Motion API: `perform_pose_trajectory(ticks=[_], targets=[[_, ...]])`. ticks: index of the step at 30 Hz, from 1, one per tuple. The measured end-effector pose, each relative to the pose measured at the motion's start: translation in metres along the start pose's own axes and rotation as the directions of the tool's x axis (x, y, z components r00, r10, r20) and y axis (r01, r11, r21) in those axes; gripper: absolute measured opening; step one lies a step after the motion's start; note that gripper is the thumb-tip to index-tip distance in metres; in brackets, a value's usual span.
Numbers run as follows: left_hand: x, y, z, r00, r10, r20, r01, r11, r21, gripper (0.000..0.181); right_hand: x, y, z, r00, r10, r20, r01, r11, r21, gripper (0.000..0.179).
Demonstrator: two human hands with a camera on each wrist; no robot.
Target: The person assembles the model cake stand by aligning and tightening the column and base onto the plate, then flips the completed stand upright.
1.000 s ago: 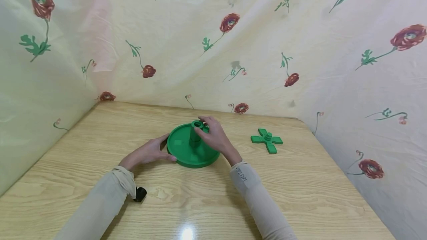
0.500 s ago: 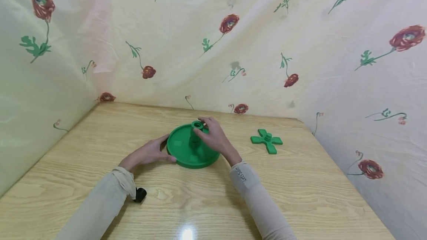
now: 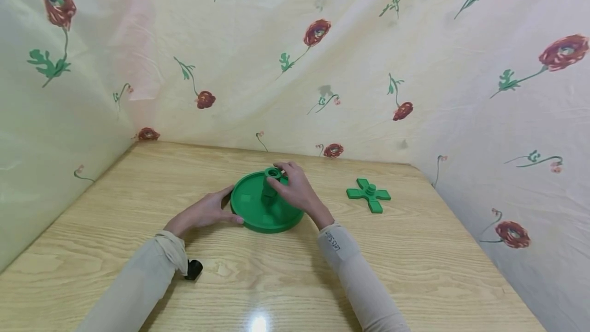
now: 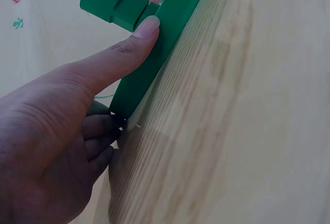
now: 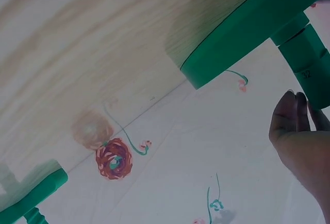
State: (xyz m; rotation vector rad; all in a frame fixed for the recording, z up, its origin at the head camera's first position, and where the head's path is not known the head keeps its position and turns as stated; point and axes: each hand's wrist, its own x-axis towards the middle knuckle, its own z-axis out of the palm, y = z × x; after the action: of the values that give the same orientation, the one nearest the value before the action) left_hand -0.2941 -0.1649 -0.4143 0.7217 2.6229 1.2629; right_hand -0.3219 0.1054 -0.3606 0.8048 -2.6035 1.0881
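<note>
A round green tray [image 3: 246,211] with a raised rim lies on the wooden table. My left hand [image 3: 209,210] grips its left edge, thumb on the near rim and fingers around the side and underneath. At the tray's middle stands an upright green column [image 3: 269,186], hollow at the top. My right hand [image 3: 298,188] holds the column near its top between thumb and fingers. In the left wrist view, a thin dark gap shows between the column [image 4: 111,3] and the short post it meets on the tray. Numbers are embossed on the column's side.
To the right lies a flat green cross-shaped piece [image 3: 369,194] with a threaded stud pointing up. A small black cylinder [image 3: 195,269] sits beside the left sleeve. Flowered cloth [image 3: 276,65] hangs behind and along both sides of the table.
The green column has turned in my right fingers, so different faces show toward the camera. Both hands and the tray keep their places.
</note>
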Motion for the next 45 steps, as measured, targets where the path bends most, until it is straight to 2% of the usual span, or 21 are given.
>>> perform_pose_trajectory(ticks=[5, 12, 23, 32, 39, 45], targets=[[0.0002, 0.0007, -0.0002, 1.0, -0.005, 0.001, 0.005, 1.0, 0.002, 0.11, 0.0014, 0.0014, -0.0012, 0.999, -0.039, 0.011, 0.039, 0.999, -0.002, 0.046], [-0.0012, 0.0018, 0.0004, 1.0, -0.008, -0.001, 0.008, 1.0, 0.005, 0.109, 0.0019, 0.0027, 0.0015, 1.0, -0.001, 0.014, 0.001, 1.0, -0.013, 0.051], [-0.0014, 0.0021, 0.0, 1.0, 0.003, -0.003, -0.003, 1.0, 0.003, 0.108, 0.0017, 0.003, -0.0008, 0.999, -0.042, 0.021, 0.043, 0.999, -0.009, 0.048], [-0.0016, 0.0024, 0.0002, 1.0, 0.008, -0.002, -0.008, 1.0, -0.003, 0.107, 0.0025, 0.0046, -0.0009, 1.0, -0.012, 0.006, 0.012, 1.0, -0.005, 0.049], [-0.0011, 0.003, -0.0001, 1.0, -0.008, -0.003, 0.008, 1.0, -0.003, 0.108, 0.0038, 0.0052, -0.0028, 0.997, -0.08, 0.016, 0.08, 0.997, 0.006, 0.046], [-0.0006, 0.0025, 0.0, 1.0, -0.004, 0.0, 0.004, 1.0, -0.012, 0.108, 0.0036, 0.0037, -0.0022, 0.997, -0.072, 0.006, 0.072, 0.997, -0.01, 0.045]])
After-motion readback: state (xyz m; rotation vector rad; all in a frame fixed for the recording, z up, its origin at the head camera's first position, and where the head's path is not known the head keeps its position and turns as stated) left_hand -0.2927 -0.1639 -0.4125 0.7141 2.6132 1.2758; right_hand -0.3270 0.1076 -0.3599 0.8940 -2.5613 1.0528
